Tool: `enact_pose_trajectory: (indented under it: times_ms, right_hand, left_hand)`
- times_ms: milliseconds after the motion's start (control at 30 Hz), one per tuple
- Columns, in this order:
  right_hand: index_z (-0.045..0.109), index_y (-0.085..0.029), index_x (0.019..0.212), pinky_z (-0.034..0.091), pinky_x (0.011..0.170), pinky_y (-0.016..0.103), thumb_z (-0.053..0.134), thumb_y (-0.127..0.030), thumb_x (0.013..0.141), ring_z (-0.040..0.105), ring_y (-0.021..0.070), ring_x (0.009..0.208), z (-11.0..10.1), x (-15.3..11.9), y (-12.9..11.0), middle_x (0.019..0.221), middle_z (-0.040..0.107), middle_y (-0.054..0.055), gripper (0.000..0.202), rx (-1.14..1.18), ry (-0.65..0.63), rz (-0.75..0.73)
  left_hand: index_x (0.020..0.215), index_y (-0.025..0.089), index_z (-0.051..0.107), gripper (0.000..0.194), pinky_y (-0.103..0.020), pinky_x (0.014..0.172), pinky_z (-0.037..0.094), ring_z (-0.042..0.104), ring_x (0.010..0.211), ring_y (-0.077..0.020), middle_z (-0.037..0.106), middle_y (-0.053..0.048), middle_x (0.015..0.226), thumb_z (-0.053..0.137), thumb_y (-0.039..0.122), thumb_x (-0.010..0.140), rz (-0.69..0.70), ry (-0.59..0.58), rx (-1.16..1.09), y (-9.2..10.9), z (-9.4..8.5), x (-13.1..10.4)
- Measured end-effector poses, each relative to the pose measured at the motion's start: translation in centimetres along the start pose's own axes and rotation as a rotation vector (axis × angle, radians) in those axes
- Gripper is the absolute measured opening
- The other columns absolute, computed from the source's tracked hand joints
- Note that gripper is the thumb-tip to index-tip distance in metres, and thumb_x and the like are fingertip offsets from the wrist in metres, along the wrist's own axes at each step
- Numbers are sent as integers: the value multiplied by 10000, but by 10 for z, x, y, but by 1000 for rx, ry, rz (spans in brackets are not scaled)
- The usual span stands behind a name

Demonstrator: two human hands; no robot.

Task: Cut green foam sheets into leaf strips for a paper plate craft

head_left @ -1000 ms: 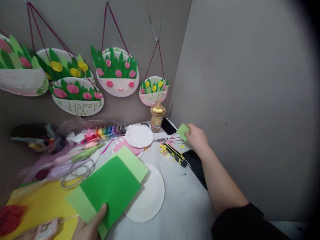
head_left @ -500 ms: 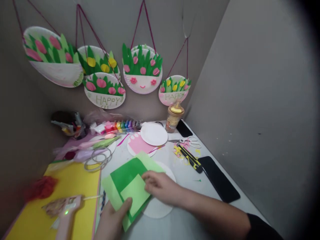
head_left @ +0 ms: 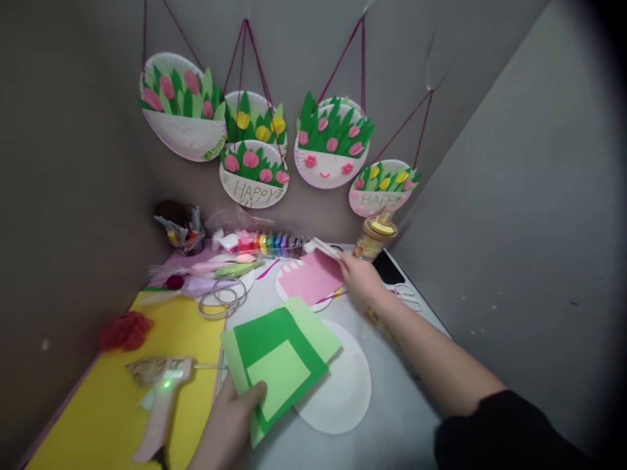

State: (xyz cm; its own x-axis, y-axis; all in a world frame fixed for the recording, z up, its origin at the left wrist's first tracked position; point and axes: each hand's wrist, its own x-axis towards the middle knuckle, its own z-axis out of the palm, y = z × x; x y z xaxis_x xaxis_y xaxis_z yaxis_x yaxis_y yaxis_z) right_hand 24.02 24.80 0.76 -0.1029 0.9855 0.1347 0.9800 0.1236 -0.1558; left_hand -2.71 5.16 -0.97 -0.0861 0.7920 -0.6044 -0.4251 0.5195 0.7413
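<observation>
Several light and dark green paper sheets point(head_left: 267, 333) are in my left hand point(head_left: 235, 408), thumb on top and fingers hidden underneath. They overlap a white paper plate point(head_left: 343, 405) lying on the table. Farther back, my right hand point(head_left: 360, 277) grips the edge of another white paper plate point(head_left: 326, 249), which is tipped up and seen nearly edge-on. Below that plate lies pink paper point(head_left: 308, 281) on a white plate with a scalloped edge pattern.
At left, a pink glue gun point(head_left: 164, 405) with a green light rests on yellow paper point(head_left: 93, 385). Wire rings point(head_left: 223, 298) lie near wrapped tulips. A lidded cup point(head_left: 375, 236) and white-handled scissors point(head_left: 406, 295) stand and lie at right. Decorated plates point(head_left: 333, 166) hang on the wall.
My right hand has left the green sheets, reached to the back and tipped up the white paper plate there. My left hand still holds the sheets. The view has swung left.
</observation>
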Motion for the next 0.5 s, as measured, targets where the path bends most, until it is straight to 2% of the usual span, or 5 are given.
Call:
enact_pose_trajectory:
  times_ms: [67, 133, 300, 400, 500]
  right_hand:
    - [534, -194, 1266, 454, 779, 300, 342, -249, 954, 667, 240, 890, -8, 1, 9, 1038, 705, 125, 371, 36, 125, 49]
    - [513, -202, 1308, 458, 787, 303, 381, -249, 936, 666, 236, 885, -6, -1, 12, 1051, 703, 110, 397, 101, 164, 27]
    - [475, -251, 1374, 412, 961, 317, 467, -268, 894, 531, 239, 1189, 21, -15, -3, 1389, 516, 62, 480, 182, -54, -268]
    - [552, -197, 1310, 371, 1021, 360, 389, -260, 924, 458, 247, 1253, 25, -21, -13, 1427, 472, 85, 424, 21, -161, -341]
    - [619, -167, 1231, 355, 1029, 425, 462, -306, 895, 409, 301, 1273, 18, -23, -17, 1456, 428, 114, 395, -138, -207, -522]
  left_hand:
    - [1146, 137, 616, 516, -376, 810, 558, 692, 945, -292, 727, -126, 1034, 681, 86, 637, -26, -23, -26, 2, 0, 0]
    - [1122, 131, 628, 517, -377, 789, 562, 695, 932, -300, 731, -130, 1014, 676, 69, 612, -52, -35, -61, 4, 0, 0]
    - [1120, 139, 637, 529, -371, 770, 566, 707, 883, -290, 738, -126, 987, 662, 49, 599, -59, -36, -73, 4, 1, 0]
    - [1152, 136, 623, 564, -375, 761, 568, 710, 857, -290, 740, -125, 972, 655, 43, 596, -70, -40, -70, 3, 1, 0]
    - [1185, 137, 604, 597, -370, 753, 569, 710, 860, -288, 743, -121, 961, 658, 45, 597, -90, -55, -72, 2, 1, 0]
